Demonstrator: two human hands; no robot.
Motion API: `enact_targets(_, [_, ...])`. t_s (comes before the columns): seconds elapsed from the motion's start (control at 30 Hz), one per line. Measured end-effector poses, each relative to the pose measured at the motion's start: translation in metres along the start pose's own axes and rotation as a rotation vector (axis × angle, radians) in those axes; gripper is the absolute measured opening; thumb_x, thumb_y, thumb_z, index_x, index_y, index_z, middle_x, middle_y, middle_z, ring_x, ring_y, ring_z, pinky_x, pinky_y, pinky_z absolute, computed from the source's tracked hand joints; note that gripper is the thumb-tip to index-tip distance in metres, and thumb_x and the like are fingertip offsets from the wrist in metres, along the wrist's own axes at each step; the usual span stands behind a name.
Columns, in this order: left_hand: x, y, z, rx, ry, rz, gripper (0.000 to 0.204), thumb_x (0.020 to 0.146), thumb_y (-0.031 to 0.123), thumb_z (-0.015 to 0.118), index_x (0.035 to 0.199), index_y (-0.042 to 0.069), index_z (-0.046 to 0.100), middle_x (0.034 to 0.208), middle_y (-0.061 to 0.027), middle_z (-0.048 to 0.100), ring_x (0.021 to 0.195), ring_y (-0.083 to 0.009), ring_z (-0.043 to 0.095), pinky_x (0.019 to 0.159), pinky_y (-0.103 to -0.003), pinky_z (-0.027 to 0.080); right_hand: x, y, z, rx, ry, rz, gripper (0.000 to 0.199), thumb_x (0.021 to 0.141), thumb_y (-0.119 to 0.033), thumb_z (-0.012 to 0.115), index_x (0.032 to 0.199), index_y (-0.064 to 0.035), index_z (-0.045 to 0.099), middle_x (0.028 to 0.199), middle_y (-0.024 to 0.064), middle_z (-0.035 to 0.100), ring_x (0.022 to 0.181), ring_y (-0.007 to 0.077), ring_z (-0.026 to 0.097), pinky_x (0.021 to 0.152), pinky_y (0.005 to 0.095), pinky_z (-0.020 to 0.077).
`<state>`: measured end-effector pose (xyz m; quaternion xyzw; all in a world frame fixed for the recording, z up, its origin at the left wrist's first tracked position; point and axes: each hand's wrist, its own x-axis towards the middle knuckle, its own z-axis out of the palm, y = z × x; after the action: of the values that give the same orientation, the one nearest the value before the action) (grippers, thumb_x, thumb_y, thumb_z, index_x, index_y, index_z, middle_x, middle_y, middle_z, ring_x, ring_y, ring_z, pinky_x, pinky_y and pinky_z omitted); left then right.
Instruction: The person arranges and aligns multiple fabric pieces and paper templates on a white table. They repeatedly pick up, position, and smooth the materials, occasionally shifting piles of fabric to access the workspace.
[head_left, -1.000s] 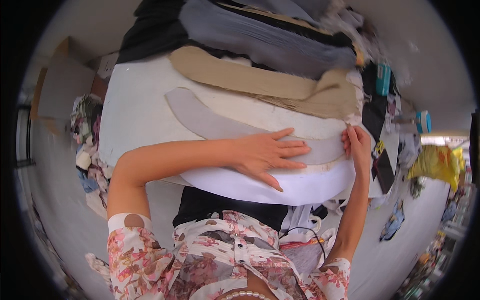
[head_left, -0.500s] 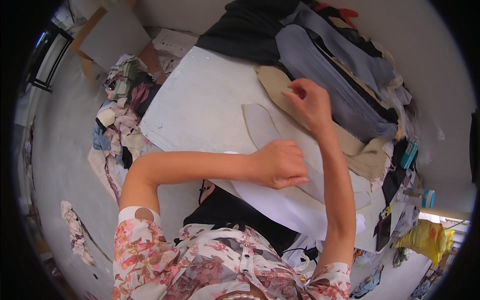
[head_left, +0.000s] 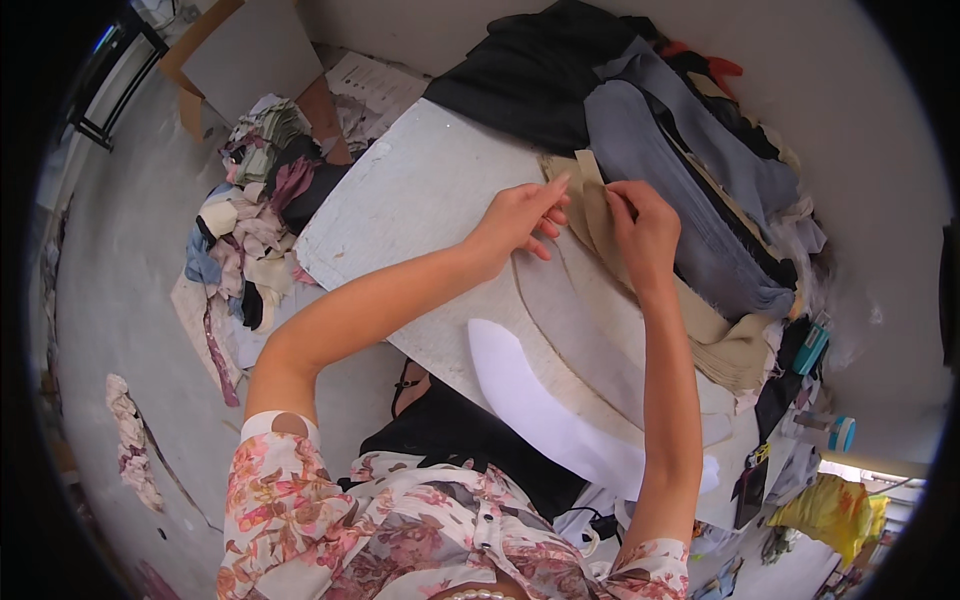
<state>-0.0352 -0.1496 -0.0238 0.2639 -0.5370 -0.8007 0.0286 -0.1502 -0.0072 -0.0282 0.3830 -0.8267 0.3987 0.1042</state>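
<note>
My right hand (head_left: 645, 230) pinches the edge of a khaki fabric piece (head_left: 592, 190), whose end is raised off the khaki stack (head_left: 735, 350) beneath. Just left of it, my left hand (head_left: 518, 225) hovers with its thumb stretched out and fingers loosely apart, holding nothing. Below the hands a curved, greyish see-through piece (head_left: 575, 320) lies flat on the white table (head_left: 390, 190). Nearer to me, a curved white piece (head_left: 540, 400) rests along the table's front edge, partly under my right forearm.
Grey-blue fabric layers (head_left: 670, 170) and black cloth (head_left: 515, 65) are heaped along the table's far right side. Fabric scraps (head_left: 245, 225) pile up on the floor at left, near a cardboard box (head_left: 245, 65). A yellow bag (head_left: 830, 512) sits at lower right.
My left hand has moved up and away from me, uncovering the white piece, and its fingers have opened. My right hand has taken the khaki piece's edge and lifted it.
</note>
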Motion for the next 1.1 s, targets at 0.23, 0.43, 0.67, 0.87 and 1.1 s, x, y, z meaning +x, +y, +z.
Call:
enact_targets(0.23, [0.029,0.013,0.023,0.243,-0.171,0.409,0.024,0.096,0.025,0.060,0.097,0.002,0.067,0.080,0.0000,0.061,0.073,-0.0089,0.056,0.061,-0.026,0.047,0.006,-0.014,-0.028,0.167,0.091,-0.251,0.028,0.080,-0.015,0.068,0.106,-0.0061,0.064,0.096,0.0075,0.067,0.090,0.0254,0.064,0.079,0.0334,0.0493])
enact_targets(0.43, [0.014,0.048,0.048,0.310,-0.170,0.742,0.020,0.092,0.020,0.067,0.092,0.000,0.070,0.074,0.0005,0.065,0.058,-0.0059,0.055,0.051,-0.020,0.045,0.006,0.026,-0.093,0.672,-0.495,0.254,0.033,0.083,-0.028,0.068,0.103,-0.0014,0.064,0.087,0.0008,0.063,0.082,0.0076,0.057,0.072,0.0241,0.0450])
enact_targets(0.67, [0.023,0.052,0.079,0.100,-0.297,0.586,0.026,0.092,0.025,0.068,0.097,-0.001,0.068,0.081,-0.0059,0.068,0.062,-0.0115,0.064,0.051,-0.022,0.049,-0.054,0.073,-0.256,0.160,-0.353,0.415,0.024,0.077,-0.026,0.074,0.085,-0.0052,0.064,0.077,-0.0041,0.058,0.070,0.0054,0.052,0.063,0.0210,0.0422])
enact_targets(0.87, [0.010,0.048,0.071,0.004,-0.359,0.422,0.025,0.090,0.022,0.069,0.097,-0.002,0.063,0.081,-0.0082,0.068,0.063,-0.0142,0.066,0.049,-0.023,0.049,-0.098,0.039,-0.312,0.089,-0.200,0.543,0.026,0.079,-0.024,0.075,0.086,-0.0064,0.057,0.074,-0.0057,0.054,0.067,0.0007,0.049,0.059,0.0173,0.0380])
enact_targets(1.1, [-0.039,0.011,-0.012,0.161,-0.326,0.079,0.020,0.088,0.018,0.071,0.092,0.001,0.062,0.079,-0.0065,0.067,0.062,-0.0121,0.064,0.044,-0.022,0.046,-0.180,-0.021,-0.249,0.421,-0.337,0.866,0.029,0.071,-0.008,0.080,0.084,-0.0099,0.054,0.072,-0.0097,0.048,0.063,-0.0008,0.044,0.056,0.0148,0.0345])
